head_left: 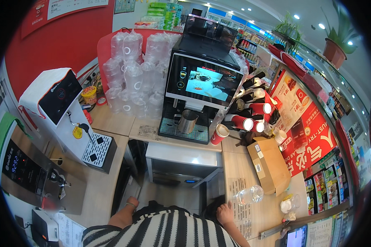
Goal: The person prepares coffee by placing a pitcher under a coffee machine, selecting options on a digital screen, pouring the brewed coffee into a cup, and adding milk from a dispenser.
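Observation:
My left hand (132, 203), with a band at the wrist, hangs low beside the open under-counter space; its fingers are too small and hidden to make out. My right hand (224, 213) rests at the edge of the right counter, its fingers curled in with nothing visible in them. Nearest to it on the counter is a clear plastic cup (250, 195). Ahead stands a black coffee machine (204, 78) with a lit screen. On its drip tray (173, 132) sits a steel milk pitcher (187, 122), under the spout.
A red paper cup (219, 134) stands right of the machine, near stacked paper cups (251, 109) and a cardboard box (268, 165). Stacks of clear cups (132, 78) fill the back left. A white dispenser (55, 111) and a steel dispenser (37, 168) line the left counter.

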Tool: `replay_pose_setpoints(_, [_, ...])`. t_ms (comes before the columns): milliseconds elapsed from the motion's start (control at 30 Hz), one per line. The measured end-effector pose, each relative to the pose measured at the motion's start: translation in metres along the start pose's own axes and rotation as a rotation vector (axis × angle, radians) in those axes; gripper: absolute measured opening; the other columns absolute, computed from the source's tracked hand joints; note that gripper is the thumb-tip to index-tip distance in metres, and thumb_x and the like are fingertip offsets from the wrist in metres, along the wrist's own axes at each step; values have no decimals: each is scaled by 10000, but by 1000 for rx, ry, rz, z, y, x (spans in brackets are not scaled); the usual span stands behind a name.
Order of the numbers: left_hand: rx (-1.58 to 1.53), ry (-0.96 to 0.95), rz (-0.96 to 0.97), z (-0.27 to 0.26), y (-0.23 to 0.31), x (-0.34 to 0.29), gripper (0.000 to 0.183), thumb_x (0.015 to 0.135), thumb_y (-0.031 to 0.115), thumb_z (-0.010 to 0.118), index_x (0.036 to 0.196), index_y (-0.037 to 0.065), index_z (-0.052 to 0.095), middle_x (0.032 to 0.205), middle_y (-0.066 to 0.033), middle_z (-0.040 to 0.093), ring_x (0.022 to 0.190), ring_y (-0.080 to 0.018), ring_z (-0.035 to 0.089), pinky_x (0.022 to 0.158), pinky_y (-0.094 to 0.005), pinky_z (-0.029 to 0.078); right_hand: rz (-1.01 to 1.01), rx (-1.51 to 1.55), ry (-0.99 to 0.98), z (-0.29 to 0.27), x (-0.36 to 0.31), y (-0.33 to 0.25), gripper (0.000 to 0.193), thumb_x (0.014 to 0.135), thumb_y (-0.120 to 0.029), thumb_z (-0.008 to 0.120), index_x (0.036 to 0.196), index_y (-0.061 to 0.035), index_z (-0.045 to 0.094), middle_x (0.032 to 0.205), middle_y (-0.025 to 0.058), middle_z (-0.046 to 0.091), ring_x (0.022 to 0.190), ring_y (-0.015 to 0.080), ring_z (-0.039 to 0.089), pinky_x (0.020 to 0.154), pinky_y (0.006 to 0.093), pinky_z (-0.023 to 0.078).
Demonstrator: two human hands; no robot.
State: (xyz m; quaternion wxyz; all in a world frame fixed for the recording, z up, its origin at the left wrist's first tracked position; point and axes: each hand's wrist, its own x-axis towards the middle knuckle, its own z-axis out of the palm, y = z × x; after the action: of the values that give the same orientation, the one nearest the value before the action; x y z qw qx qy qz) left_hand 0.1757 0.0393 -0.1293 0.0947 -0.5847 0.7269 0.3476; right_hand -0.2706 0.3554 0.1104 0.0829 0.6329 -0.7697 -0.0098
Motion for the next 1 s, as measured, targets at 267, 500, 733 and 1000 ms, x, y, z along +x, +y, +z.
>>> replay_pose_setpoints(267, [402, -69, 146, -20, 6, -20, 334, 919, 363, 548, 964, 104, 754, 1034, -137, 706, 981, -358, 654, 854, -477, 519, 23, -5, -4, -4, 1, -3, 86, 786, -179, 626, 735, -116, 655, 797, 46, 613, 951, 230, 593, 1118, 527, 295])
replay_pose_setpoints(500, [305, 11, 15, -23, 7, -34, 368, 891, 367, 539, 972, 79, 753, 1020, -164, 709, 988, -366, 657, 880, -476, 517, 32, 2, -15, -4, 3, -3, 105, 785, -181, 626, 712, -114, 659, 793, 44, 616, 954, 229, 591, 1109, 515, 304])
replay_pose_setpoints(733, [-233, 219, -143, -17, 2, -38, 335, 706, 174, 709, 1008, 36, 670, 1139, -314, 612, 1074, -449, 594, 948, -475, 489, 28, -5, -38, -1, 2, -1, 114, 788, -176, 616, 700, -116, 659, 768, 42, 607, 938, 223, 593, 1097, 517, 317])
replay_pose_setpoints(1000, [-166, 253, -268, -9, 9, -34, 617, 703, 160, 746, 1255, -7, 527, 1302, -273, 531, 1233, -421, 504, 1025, -450, 453, 33, -1, -20, -2, 3, 0, 118, 793, -166, 610, 702, -118, 665, 771, 39, 617, 933, 222, 598, 1103, 522, 315])
